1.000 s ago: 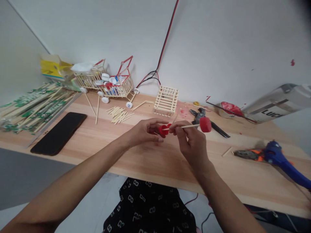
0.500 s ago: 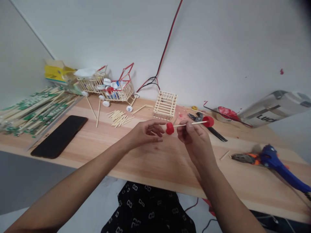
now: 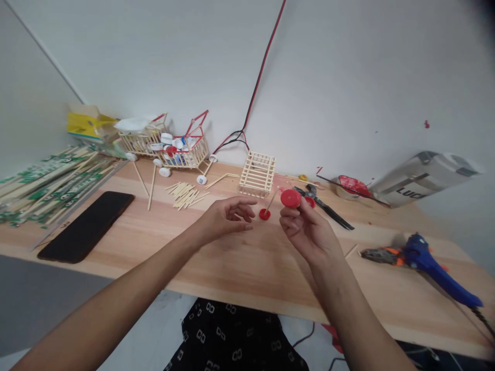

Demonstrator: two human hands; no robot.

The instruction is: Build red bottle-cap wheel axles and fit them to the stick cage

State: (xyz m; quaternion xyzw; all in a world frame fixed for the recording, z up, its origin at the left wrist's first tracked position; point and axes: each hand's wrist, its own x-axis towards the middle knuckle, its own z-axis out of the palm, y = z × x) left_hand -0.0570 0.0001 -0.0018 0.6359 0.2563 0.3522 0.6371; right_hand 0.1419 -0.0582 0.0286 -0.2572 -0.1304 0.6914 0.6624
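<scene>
While the right hand point(image 3: 309, 232) pinches one red cap point(image 3: 290, 198), a second red cap point(image 3: 310, 202) shows behind its fingers. A third red cap point(image 3: 265, 214), one leaning stick point(image 3: 271, 200) in it, sits between the hands. Left hand point(image 3: 228, 216) bare, loosely curled, thumb apart. Two carts point(image 3: 187, 154), one slatted basket point(image 3: 257, 175) beyond. Since half a second ago: pinched cap turned camera-ward, its stick now hidden.

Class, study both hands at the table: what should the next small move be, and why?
Probably bring the left hand across to steady the raised red cap. Only the right hand holds it, while the left, open and holding nothing, is nearby. It should perhaps go over the lower red cap with its tilted stick, which sits between the hands.
</scene>
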